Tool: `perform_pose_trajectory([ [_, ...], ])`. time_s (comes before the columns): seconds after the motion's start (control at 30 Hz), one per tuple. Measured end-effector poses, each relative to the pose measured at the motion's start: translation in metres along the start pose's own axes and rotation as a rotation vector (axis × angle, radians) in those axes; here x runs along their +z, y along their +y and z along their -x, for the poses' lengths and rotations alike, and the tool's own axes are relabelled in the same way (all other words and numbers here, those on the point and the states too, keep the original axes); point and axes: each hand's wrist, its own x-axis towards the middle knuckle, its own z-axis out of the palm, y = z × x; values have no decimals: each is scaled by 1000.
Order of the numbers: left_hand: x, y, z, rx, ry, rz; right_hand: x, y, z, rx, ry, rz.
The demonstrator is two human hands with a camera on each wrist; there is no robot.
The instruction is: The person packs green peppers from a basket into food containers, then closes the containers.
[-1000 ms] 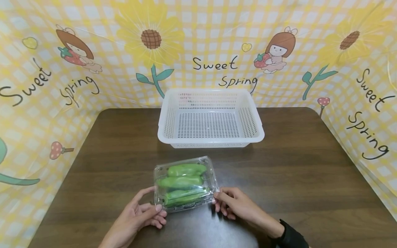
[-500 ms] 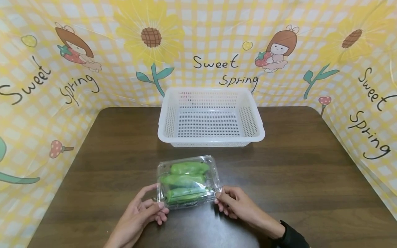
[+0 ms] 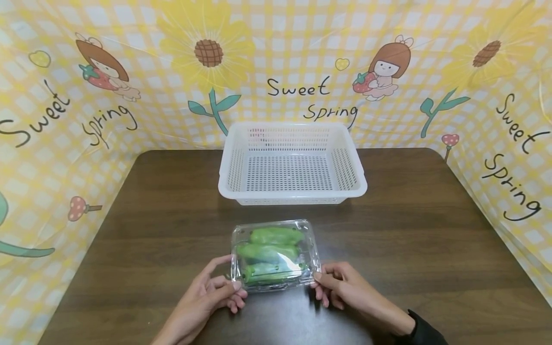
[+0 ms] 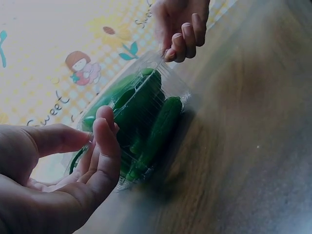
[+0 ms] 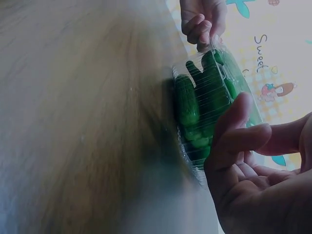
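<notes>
A clear plastic clamshell box (image 3: 311, 242) with green peppers (image 3: 268, 251) inside is between both hands near the table's front. My left hand (image 3: 213, 290) pinches its near left corner, with the thumb on top and the index finger along the side. At the near right corner my right hand (image 3: 345, 287) pinches the rim between thumb and fingers. In the left wrist view the peppers (image 4: 163, 119) show through the ribbed side wall. The right wrist view shows the box's lid edge between thumb and fingers, and the peppers (image 5: 187, 105) behind the wall.
A white perforated plastic basket (image 3: 293, 194) stands behind the box, with nothing in it. Brown wood-grain table (image 3: 431, 239) lies around them. A yellow checked cloth (image 3: 293, 43) with printed figures hangs along the back and both sides.
Both hands have moved the box to the right, and it sits a little squarer to the basket. Their grip on its corners looks the same. The basket has stayed put.
</notes>
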Motion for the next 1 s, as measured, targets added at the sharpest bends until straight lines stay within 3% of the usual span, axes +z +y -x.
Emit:
perform_pose_trajectory([
  [0.3,15,0,-10,-25,-15,14,-15,-1,14,46,6,16],
  [0.47,21,0,-13,8,-50,20,-22,-1,19,63,-6,5],
  [1.0,35,3,-18,-3,-64,18,-32,4,28,-8,-57,-19],
])
